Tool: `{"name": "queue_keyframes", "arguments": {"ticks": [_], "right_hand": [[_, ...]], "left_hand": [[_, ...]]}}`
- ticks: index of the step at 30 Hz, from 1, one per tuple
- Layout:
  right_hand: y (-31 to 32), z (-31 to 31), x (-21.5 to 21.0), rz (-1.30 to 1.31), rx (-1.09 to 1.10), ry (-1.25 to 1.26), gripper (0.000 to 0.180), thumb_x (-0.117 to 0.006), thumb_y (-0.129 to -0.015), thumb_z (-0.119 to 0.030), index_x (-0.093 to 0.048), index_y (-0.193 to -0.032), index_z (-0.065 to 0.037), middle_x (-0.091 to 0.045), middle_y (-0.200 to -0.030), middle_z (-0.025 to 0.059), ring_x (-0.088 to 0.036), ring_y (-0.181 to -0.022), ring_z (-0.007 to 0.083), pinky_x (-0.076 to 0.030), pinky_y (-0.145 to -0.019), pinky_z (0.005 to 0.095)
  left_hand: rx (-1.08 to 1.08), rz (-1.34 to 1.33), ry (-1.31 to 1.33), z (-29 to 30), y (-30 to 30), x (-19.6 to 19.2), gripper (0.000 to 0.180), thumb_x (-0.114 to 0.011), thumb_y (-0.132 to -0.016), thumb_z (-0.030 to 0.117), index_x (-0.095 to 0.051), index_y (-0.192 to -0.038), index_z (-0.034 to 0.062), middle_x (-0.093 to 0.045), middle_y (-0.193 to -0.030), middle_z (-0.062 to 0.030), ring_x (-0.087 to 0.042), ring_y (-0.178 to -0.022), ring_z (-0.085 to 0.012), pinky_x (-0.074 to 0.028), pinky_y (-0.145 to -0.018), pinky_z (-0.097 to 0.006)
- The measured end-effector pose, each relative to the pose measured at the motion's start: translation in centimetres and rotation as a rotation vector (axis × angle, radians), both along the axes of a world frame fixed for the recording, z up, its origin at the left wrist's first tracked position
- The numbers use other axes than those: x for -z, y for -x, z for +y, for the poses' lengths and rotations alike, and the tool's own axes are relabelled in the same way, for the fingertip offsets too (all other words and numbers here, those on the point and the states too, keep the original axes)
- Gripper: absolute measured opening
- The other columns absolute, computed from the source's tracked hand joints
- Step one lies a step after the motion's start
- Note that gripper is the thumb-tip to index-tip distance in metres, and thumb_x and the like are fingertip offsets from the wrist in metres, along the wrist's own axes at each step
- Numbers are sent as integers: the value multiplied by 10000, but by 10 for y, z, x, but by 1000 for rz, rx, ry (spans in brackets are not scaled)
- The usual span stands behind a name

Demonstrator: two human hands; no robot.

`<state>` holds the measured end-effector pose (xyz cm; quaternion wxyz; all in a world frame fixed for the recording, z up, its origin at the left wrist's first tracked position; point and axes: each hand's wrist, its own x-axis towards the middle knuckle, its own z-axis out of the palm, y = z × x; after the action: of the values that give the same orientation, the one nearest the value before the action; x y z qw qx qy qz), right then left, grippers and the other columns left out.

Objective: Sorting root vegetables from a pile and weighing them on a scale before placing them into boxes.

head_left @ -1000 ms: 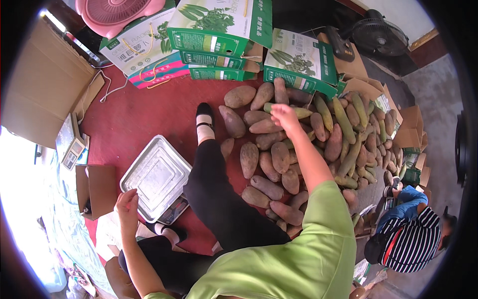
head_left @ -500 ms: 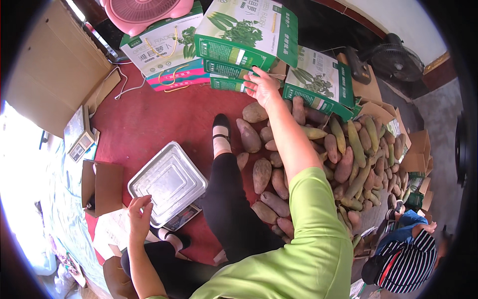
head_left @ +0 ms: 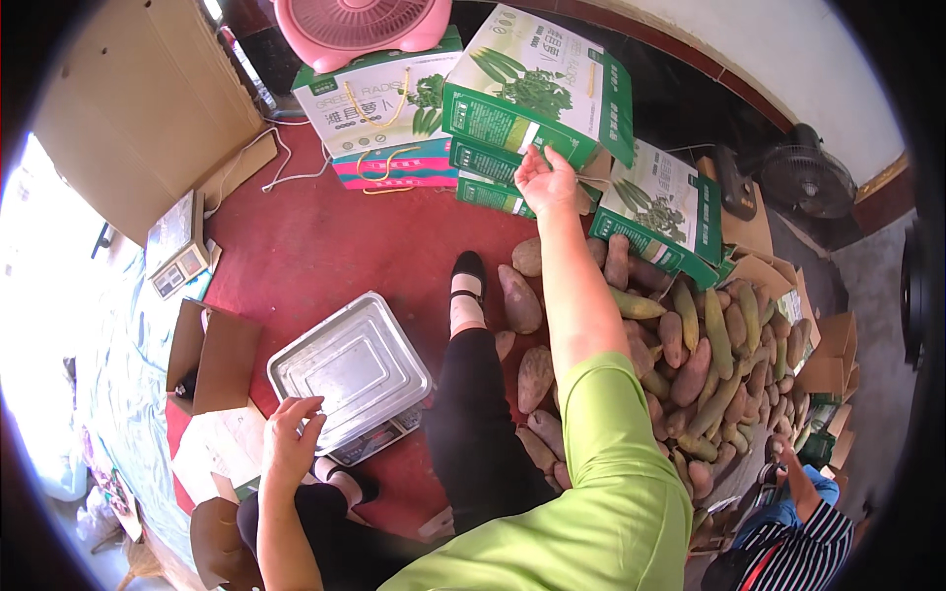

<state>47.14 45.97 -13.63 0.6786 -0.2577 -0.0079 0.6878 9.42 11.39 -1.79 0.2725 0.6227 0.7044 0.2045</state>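
Observation:
My right hand [head_left: 548, 183] reaches far forward, palm partly up and fingers apart, in front of the stacked green-and-white cartons [head_left: 522, 89]. Its fingertips overlap the lower front of the stack; whether they touch it I cannot tell. Nothing shows in that hand. My left hand [head_left: 290, 439] hovers at the near left corner of a shallow metal tray [head_left: 355, 364], fingers loosely bent, thumb apart, holding nothing visible. The tray rests on a scale [head_left: 379, 439], mostly hidden beneath it. A large heap of long green and reddish-brown root vegetables [head_left: 695, 374] lies right of my right arm.
A pink fan [head_left: 365, 25] sits on cartons at the back. An open cardboard box [head_left: 225, 360] and another scale [head_left: 175, 246] stand on the left. A black fan [head_left: 808, 177] is at far right. Another person in a striped top [head_left: 803, 542] is at lower right.
The view has shifted, so the cartons and tray appear farther right and lower. My right hand has turned its palm upward somewhat. The other person's arm now reaches toward the heap.

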Motion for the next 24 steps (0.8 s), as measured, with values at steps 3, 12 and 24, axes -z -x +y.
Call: {"name": "queue_keyframes", "arguments": {"ticks": [3, 12, 24], "right_hand": [[2, -5, -24, 20, 8, -25, 189, -603, -831, -170, -554, -934, -18, -593, -845, 38, -547, -730, 164, -430, -669, 320], [-17, -80, -143, -346, 305, -348, 93, -569, -859, -111, -482, -853, -79, -609, -801, 43, -578, -681, 146, -472, -579, 297], [1, -189, -259, -1028, 291, -282, 158, -593, -838, -196, -579, -918, -60, -663, -852, 66, -660, -775, 176, -413, -544, 222]], "left_hand": [[-6, 4, -4, -3, 2, -4, 214, -612, -762, 41, -642, -970, 1, -630, -847, -134, -624, -810, -274, -478, -720, -328], [-3, -22, -95, -17, 16, -12, 226, -631, -752, 46, -643, -973, -3, -625, -840, -137, -626, -787, -261, -477, -713, -329], [-71, -106, -240, -41, 42, -18, 192, -624, -783, 85, -651, -959, 15, -622, -867, -129, -619, -775, -236, -471, -676, -320]]}}
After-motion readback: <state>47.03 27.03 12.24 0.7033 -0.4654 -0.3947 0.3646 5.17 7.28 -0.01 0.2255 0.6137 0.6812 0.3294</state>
